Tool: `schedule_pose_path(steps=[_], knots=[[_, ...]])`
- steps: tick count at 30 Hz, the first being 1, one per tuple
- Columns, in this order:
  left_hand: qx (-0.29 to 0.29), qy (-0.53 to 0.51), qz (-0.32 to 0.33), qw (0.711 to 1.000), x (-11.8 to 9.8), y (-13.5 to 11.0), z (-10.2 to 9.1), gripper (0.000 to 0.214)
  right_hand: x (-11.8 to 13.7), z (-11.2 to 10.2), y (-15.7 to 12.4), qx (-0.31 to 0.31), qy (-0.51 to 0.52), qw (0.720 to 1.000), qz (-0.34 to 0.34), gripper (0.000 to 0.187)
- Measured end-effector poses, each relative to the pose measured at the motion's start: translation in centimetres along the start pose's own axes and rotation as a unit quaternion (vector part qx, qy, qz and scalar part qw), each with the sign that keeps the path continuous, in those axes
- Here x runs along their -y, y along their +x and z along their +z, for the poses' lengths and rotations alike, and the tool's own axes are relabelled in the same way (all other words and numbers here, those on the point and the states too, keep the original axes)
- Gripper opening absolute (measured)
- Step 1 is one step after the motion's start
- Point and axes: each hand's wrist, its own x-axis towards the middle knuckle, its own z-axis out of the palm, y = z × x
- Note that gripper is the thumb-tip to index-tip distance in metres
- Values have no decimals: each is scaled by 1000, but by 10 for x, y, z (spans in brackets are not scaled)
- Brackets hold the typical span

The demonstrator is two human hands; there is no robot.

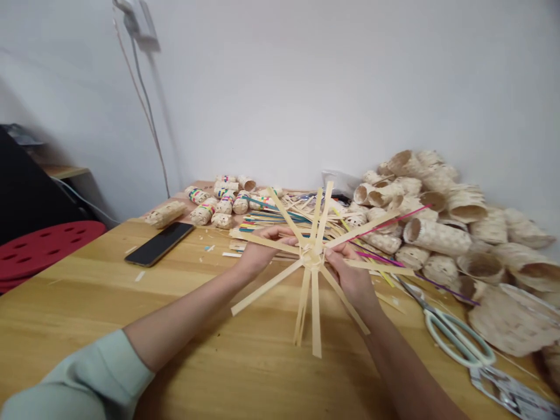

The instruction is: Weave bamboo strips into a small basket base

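Observation:
A star-shaped weave of pale bamboo strips [312, 256] is held up over the table, its several flat strips fanning out from a small woven centre. My left hand [266, 248] grips it from the left, fingers behind the strips near the centre. From the right, my right hand [350, 273] pinches it close to the centre, with the thumb in front. Loose coloured and plain strips [275, 220] lie on the table just behind the weave.
Woven cylinders [437, 236] are heaped at the right, near scissors with pale green handles [459, 338]. Small cylinders with coloured bands [204, 211] stand at the back left. A black phone [160, 244] lies on the wooden table [188, 326]; a red stool [48, 248] is beyond its left edge.

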Motion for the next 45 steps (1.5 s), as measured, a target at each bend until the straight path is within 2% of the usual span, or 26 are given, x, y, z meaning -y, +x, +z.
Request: schedule_pose_path(steps=[3,5,9,12,17,23,27,32,35,39,42,45], knots=[[54,100,86,990,-4,1,-14,13,8,-2,-1,1,-56,998,-19,31],[102,124,96,982,-6,5,-23,12,13,-4,-1,13,-103,994,-27,31],[195,87,-51,976,-9,13,-35,14,21,-6,0,54,-156,986,-20,36],[225,85,-108,965,-15,16,-36,14,21,-7,1,70,-167,983,-23,36],[190,147,-152,959,-21,11,-27,16,14,-9,5,68,-182,980,-38,34],[137,172,-190,957,-9,3,-12,30,9,-8,6,16,-203,978,-49,30],[86,297,-151,939,-4,7,-2,31,5,-4,7,-32,-230,970,-76,26],[68,385,-126,912,-2,16,11,26,1,1,7,-83,-242,962,-95,19],[70,342,-168,922,-4,18,21,20,2,2,7,-97,-230,964,-87,17],[65,212,-267,938,-13,19,33,19,4,1,8,-123,-231,962,-85,15],[65,148,-336,928,-15,21,38,20,4,-1,9,-123,-236,959,-92,16],[76,117,-374,917,-12,24,42,21,3,-2,9,-120,-250,954,-113,15]])
